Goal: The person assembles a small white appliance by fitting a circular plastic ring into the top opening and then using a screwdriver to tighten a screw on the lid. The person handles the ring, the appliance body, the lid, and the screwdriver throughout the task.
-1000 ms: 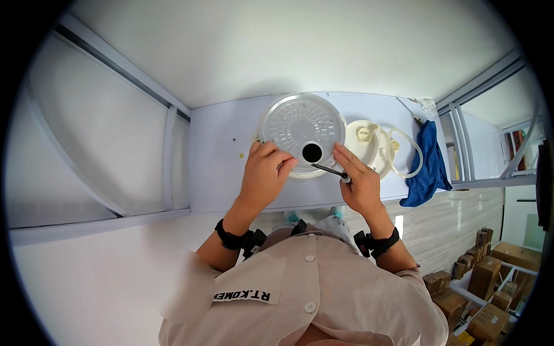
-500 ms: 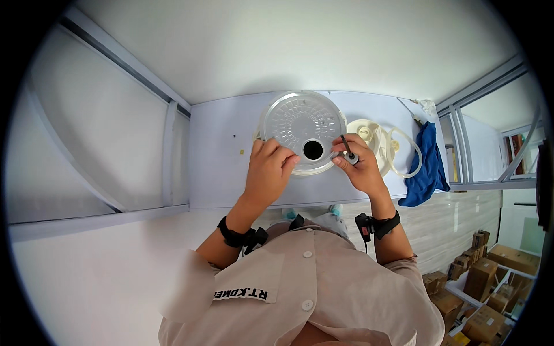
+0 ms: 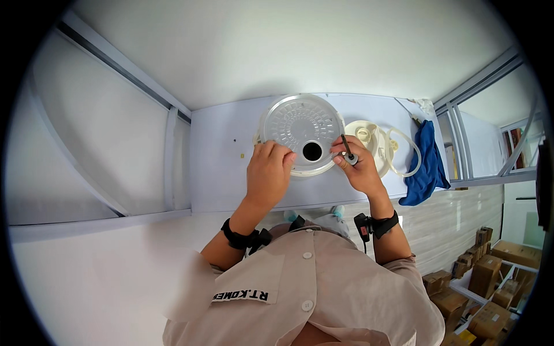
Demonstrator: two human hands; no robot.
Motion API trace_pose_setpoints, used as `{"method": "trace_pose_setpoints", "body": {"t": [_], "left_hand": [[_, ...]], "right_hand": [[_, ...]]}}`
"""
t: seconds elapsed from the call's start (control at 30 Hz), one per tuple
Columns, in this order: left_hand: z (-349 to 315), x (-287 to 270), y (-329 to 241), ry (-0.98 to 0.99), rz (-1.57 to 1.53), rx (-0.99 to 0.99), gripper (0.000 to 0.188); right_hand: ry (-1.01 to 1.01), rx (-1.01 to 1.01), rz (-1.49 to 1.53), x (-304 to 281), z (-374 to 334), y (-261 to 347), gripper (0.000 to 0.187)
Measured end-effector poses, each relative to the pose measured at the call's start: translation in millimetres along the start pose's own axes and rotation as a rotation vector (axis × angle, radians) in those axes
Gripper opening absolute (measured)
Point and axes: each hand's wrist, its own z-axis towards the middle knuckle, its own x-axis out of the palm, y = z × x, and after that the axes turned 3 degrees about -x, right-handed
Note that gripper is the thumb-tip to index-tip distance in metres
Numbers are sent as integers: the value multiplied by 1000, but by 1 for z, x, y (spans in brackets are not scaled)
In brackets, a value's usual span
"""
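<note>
A round silvery metal disc (image 3: 302, 115) with embossed rings and a dark round hole (image 3: 312, 151) near its front edge sits in a cream rim on the table. My left hand (image 3: 269, 173) rests at its front left edge, fingers bent and thumb pressed near them; whatever they pinch is hidden. At the front right edge my right hand (image 3: 359, 168) is closed around a screwdriver (image 3: 347, 149) with a dark shaft and grey handle. That shaft points up and away, clear of the disc, while the thumb and index finger meet near the rim.
Right of the disc lie a cream round plastic part (image 3: 363, 134), a looped pale hose (image 3: 419, 155) and a blue cloth (image 3: 426, 167) hanging over the table's edge. A small yellow bit (image 3: 242, 155) lies on the white table (image 3: 216, 179). Cardboard boxes (image 3: 485, 277) stand at lower right.
My left hand has shifted slightly left and its fingers have drawn closer together. My right hand keeps the screwdriver in nearly the same place. The view has tilted a little.
</note>
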Motion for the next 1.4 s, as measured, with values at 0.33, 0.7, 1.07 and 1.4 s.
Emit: {"method": "trace_pose_setpoints", "body": {"t": [0.33,0.7,1.07,1.4], "left_hand": [[16,-11,-27,167,-401,-204,14],[19,21,-45,79,-336,7,15],[15,30,-62,11,-307,-224,12],[8,38,-64,31,-197,-96,13]], "right_hand": [[-1,31,66,-8,3,17,25],[4,340,58,-39,5,35,32],[185,332,98,-58,12,27,26],[240,143,122,-64,15,13,24]]}}
